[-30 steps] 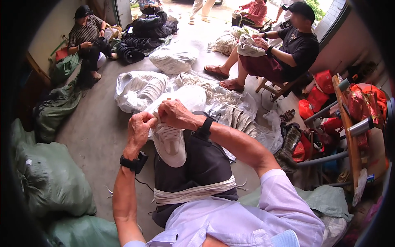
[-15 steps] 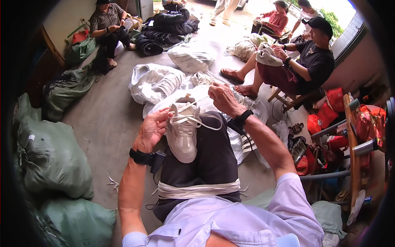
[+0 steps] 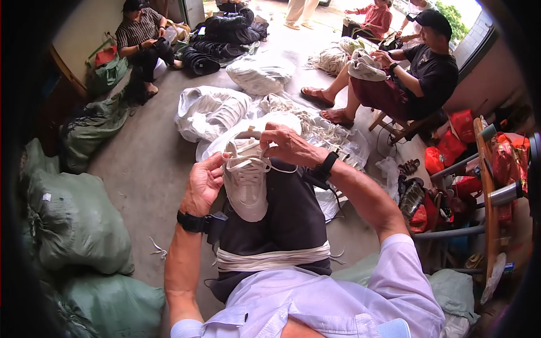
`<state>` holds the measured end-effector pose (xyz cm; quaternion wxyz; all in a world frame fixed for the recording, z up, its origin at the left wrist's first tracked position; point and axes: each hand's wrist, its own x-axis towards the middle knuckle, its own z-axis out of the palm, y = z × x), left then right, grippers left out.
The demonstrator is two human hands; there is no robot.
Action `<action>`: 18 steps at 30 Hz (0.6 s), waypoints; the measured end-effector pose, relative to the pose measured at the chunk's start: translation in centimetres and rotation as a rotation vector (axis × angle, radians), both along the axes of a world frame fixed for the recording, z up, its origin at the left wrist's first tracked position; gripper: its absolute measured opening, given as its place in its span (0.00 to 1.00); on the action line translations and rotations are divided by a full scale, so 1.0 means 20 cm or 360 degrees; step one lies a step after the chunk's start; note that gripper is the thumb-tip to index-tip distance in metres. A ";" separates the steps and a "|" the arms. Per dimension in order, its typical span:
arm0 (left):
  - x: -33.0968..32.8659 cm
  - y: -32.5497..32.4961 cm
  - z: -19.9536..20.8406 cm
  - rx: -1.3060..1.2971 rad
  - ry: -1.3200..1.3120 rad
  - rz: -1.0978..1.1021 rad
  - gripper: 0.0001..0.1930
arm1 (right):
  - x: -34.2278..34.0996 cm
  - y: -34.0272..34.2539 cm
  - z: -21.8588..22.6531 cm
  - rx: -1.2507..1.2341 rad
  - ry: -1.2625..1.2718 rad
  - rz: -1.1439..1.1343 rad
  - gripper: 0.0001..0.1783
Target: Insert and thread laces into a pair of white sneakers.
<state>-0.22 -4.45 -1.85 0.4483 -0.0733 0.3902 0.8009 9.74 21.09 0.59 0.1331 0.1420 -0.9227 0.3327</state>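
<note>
Sneaker (image 3: 249, 191), off-white with a rounded toe, rests on black cloth trousers (image 3: 287, 208), toe toward the lavender shirt (image 3: 327, 296). The grip of the bare left hand (image 3: 204, 179) pinches its left eyelet edge; the bare right hand's (image 3: 288, 143) grip curls at the opposite edge, beside flat white laces (image 3: 242, 164); whether it pinches them, I cannot tell.

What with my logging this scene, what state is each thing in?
White shoe: over the lap, lace crossed, one loop loose.
Left hand: pinching at the shoe's left edge.
Right hand: pinching at the shoe's right edge.
Lace bundle: stretched across the lap.
Green sacks: bulging.
White plastic bag: filled, pale items showing.
Black bundles: heaped.
</note>
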 end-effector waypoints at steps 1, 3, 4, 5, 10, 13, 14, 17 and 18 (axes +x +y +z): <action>0.02 0.01 0.03 -0.0004 0.0003 -0.0003 0.10 | 0.01 0.01 0.03 -0.0049 -0.0020 0.0023 0.14; 0.09 0.04 0.08 -0.0485 0.0488 0.0185 0.10 | 0.00 0.08 -0.02 -0.0034 -0.0043 0.0071 0.13; 0.11 0.05 0.07 -0.0490 0.0485 0.0187 0.10 | -0.02 0.08 -0.01 -0.0016 -0.0072 0.0131 0.12; 0.14 0.06 0.07 -0.0748 0.1280 0.0385 0.10 | -0.02 0.08 0.01 0.0025 -0.0059 0.0126 0.10; 0.28 0.20 0.14 -0.1124 0.3017 0.0282 0.16 | -0.08 0.03 0.05 0.0150 -0.0418 -0.0045 0.17; 0.27 0.23 0.07 -0.1215 0.2961 0.0178 0.15 | -0.08 -0.09 0.12 0.0291 -0.0335 -0.0109 0.19; 0.27 0.24 0.07 -0.1310 0.2990 0.0185 0.15 | -0.08 -0.11 0.14 0.0223 -0.0377 -0.0114 0.16; 0.28 0.24 0.07 -0.1265 0.2955 0.0138 0.10 | -0.09 -0.07 0.08 -0.0110 -0.0479 -0.0176 0.16; 0.28 0.25 0.07 -0.1245 0.2938 0.0129 0.08 | -0.10 -0.03 0.03 -0.0368 -0.0529 -0.0229 0.17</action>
